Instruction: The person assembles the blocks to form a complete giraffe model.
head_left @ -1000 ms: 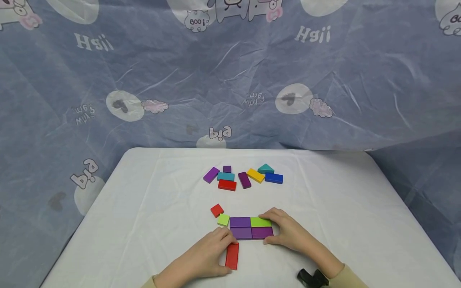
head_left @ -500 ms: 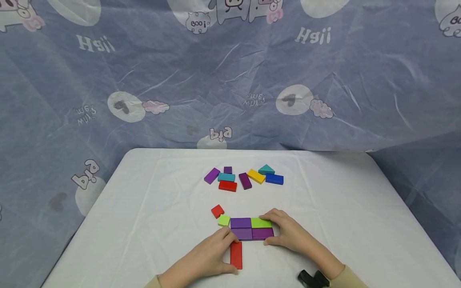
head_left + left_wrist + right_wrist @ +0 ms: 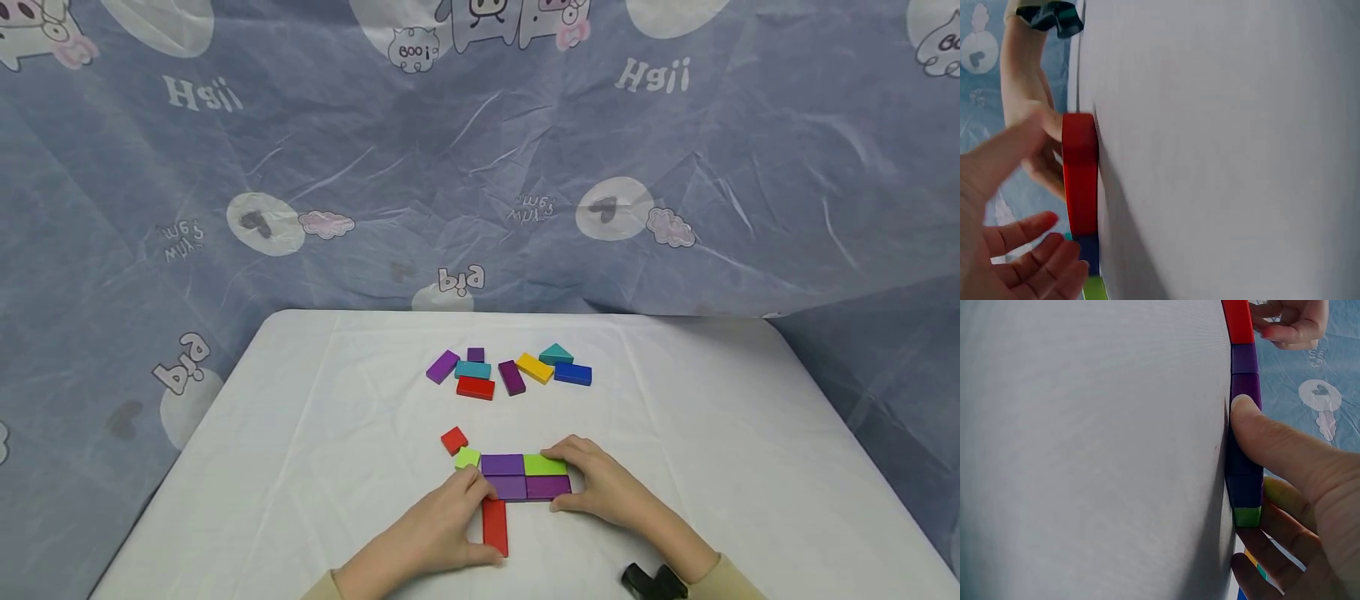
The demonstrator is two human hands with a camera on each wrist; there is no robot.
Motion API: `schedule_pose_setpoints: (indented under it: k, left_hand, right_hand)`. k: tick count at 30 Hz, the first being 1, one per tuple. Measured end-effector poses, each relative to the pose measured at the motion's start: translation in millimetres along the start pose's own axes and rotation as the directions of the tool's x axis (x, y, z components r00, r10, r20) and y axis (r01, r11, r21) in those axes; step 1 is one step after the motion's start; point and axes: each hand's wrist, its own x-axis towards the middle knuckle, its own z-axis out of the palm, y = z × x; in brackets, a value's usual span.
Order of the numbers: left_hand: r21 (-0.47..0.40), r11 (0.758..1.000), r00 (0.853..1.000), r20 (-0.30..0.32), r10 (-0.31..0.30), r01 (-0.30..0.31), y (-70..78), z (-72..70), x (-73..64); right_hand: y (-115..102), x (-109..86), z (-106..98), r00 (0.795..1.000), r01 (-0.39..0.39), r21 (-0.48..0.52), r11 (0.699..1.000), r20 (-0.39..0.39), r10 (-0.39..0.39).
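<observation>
My left hand [image 3: 433, 523] holds a long red block [image 3: 496, 530] lengthwise, thumb at its near end and fingers at its far end. The red block's far end meets the near edge of a flat two-row cluster at its left part. In that cluster lie purple blocks [image 3: 504, 487] and a lime-green block [image 3: 545, 465] at the far right. My right hand [image 3: 606, 481] pinches the cluster's right end, thumb on the near purple block [image 3: 1246, 384], fingers at the green block's far side. A small lime-green block [image 3: 467, 457] touches or nearly touches the cluster's far left corner.
A small red block [image 3: 454, 440] lies beyond the small green one. Farther back are several loose blocks, including a yellow block [image 3: 535, 367], a blue block [image 3: 573, 374] and a teal triangle [image 3: 556, 354]. A black object [image 3: 652, 581] is by the right sleeve.
My left hand has slid the red block right and away from me, straightening it until its far end reaches the purple blocks. The right hand has kept its place on the cluster.
</observation>
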Motion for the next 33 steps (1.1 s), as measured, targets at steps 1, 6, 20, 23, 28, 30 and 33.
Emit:
schedule_pose_setpoints:
  k: [1,6,20,23,28,30,33]
  left_hand:
    - [-0.008,1.000,1.000,-0.007,-0.012,0.012,-1.4,-2.3,0.6]
    - [0.017,0.997,0.994,-0.081,-0.071,0.072,-14.5,-15.4,6.7]
    - [0.148,0.988,0.996,-0.086,-0.039,0.051,-34.3,-24.1,27.5]
    - [0.183,0.982,0.996,-0.080,-0.033,0.048,-35.9,-23.0,29.8]
    - [0.215,0.975,0.995,-0.093,-0.030,0.049,-37.4,-24.2,26.6]
    - [0.215,0.975,0.994,-0.105,-0.030,0.052,-36.5,-25.8,23.2]
    - [0.188,0.981,0.992,-0.122,-0.018,0.041,-32.0,-28.9,16.4]
  right_hand:
    - [-0.1,0.3,-0.2,1.000,-0.003,-0.001,1.000,0.001,0.003]
    - [0.4,0.7,-0.2,1.000,0.000,-0.007,1.000,-0.003,0.000]
    - [2.4,-1.4,1.5,1.000,0.023,0.015,1.000,-0.006,-0.023]
    - [3.1,-1.3,1.9,1.000,0.026,0.013,1.000,-0.009,-0.026]
    - [3.0,-0.7,2.2,1.000,0.020,0.015,1.000,-0.001,-0.020]
    - [2.5,-0.6,1.8,1.000,0.013,0.018,1.000,0.003,-0.013]
    - [1.8,-0.4,0.3,1.000,0.012,0.011,1.000,-0.001,-0.012]
